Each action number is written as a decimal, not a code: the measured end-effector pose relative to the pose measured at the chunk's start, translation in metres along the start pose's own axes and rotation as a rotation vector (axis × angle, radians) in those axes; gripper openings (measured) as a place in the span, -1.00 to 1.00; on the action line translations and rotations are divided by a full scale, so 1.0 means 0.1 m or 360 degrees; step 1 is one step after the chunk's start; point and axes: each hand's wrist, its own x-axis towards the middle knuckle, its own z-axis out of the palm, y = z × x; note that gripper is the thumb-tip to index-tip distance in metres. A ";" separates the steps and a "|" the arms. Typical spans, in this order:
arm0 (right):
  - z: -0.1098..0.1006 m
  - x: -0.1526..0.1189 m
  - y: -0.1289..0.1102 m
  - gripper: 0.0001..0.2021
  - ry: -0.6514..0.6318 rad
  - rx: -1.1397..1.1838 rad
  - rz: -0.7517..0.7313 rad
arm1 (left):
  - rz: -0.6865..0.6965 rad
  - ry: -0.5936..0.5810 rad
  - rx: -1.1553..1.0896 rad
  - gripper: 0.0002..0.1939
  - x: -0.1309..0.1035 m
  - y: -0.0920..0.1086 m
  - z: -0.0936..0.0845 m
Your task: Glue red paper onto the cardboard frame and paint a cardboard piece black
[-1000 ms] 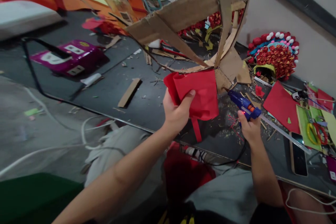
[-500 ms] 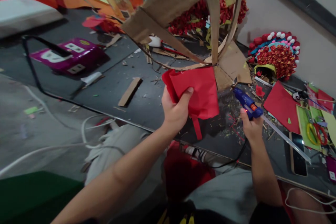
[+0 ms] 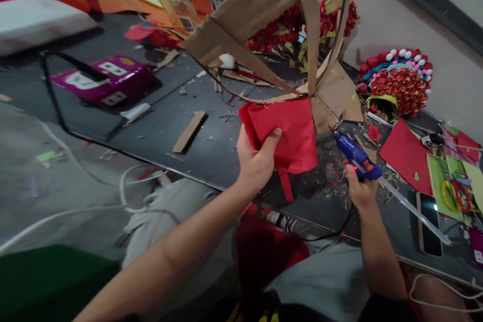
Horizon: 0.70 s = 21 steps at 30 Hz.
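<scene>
Dim, flat light, a bright glint on the phone (image 3: 427,206), sheen on the purple box (image 3: 123,83) with shadow to its right, bottom middle very dark, left edge stretched and soft.

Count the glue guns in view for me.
1: a blue plastic glue gun with a translucent rod-shaped stick, held in the right hand, its nozzle near the brown cardboard piece. Others could be hidden behind the cardboard.

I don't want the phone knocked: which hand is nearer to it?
Right. The right hand, holding the glue gun, is left of the phone; the left hand, gripping the folded red sheet, is farther left.
</scene>
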 end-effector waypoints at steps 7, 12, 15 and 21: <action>0.03 -0.01 -0.11 -0.64 -0.0132 -0.0198 -0.0078 | 0.0070 0.0052 0.0000 -0.65 -0.01 0.17 0.02; 0.03 0.01 -0.17 -0.63 -0.0169 -0.0312 -0.0207 | 0.0079 0.0068 0.0010 -0.68 0.00 0.20 0.02; 0.01 0.02 -0.19 -0.64 -0.0122 -0.0344 -0.0257 | 0.0014 0.0075 -0.0049 -0.65 -0.01 0.17 0.02; 0.00 0.02 -0.19 -0.62 -0.0177 -0.0418 -0.0282 | -0.0157 0.0039 -0.0176 -0.70 -0.02 0.11 -0.03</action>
